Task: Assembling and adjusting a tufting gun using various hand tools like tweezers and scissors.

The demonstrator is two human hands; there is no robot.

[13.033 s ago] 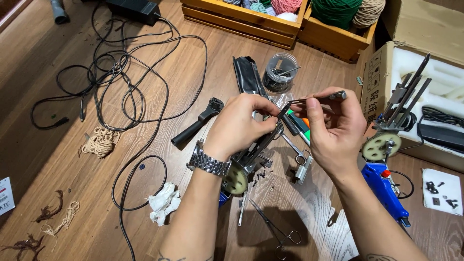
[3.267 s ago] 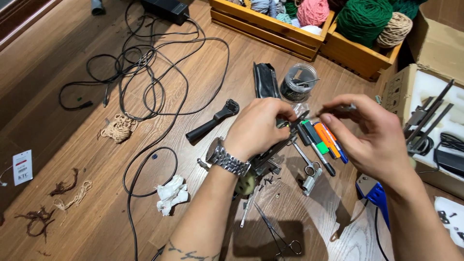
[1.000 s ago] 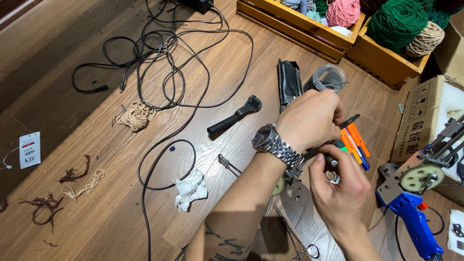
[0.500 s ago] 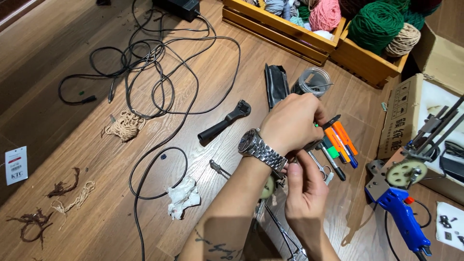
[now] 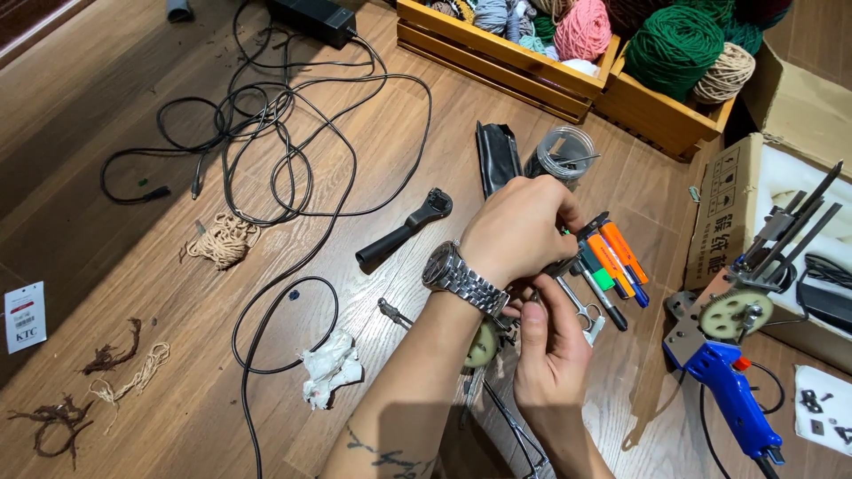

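small metal mechanism (image 5: 537,286) sits between both hands above the wooden floor (image 5: 133,115), beside the coloured markers (image 5: 612,262). left hand (image 5: 519,231) is closed over it from above; right hand (image 5: 550,346) pinches its underside, fingers together.

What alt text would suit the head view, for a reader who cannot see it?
Two bare hands work on a small metal mechanism over a wooden floor: the left hand, wearing a steel watch, covers it, and the right hand grips from below. Around lie marker pens, a black handle, tangled cables and yarn crates.
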